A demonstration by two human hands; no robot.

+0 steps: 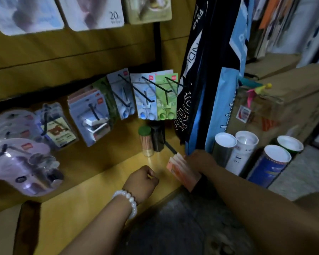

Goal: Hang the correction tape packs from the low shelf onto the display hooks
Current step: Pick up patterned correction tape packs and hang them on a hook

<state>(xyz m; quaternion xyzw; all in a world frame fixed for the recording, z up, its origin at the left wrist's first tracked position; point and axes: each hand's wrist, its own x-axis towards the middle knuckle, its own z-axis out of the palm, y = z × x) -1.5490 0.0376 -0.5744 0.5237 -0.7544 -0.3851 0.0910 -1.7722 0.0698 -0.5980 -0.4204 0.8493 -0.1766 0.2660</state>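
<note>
Bare low shelf open ahead of the hooks. Hemmed at the back corner by a toothpick jar and dark box, rightward by tall bags.

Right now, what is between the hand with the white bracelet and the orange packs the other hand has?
Nothing: the head view shows only bare yellow shelf between the left hand and the orange packs the right hand holds.

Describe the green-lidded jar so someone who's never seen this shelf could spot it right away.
Start at the yellow low shelf under the hanging packs. Near its back right corner, below the green pack, two small upright containers stand side by side. The jar is the left one: clear, full of thin wooden sticks, with a green lid, while its neighbour is dark all over.
</note>
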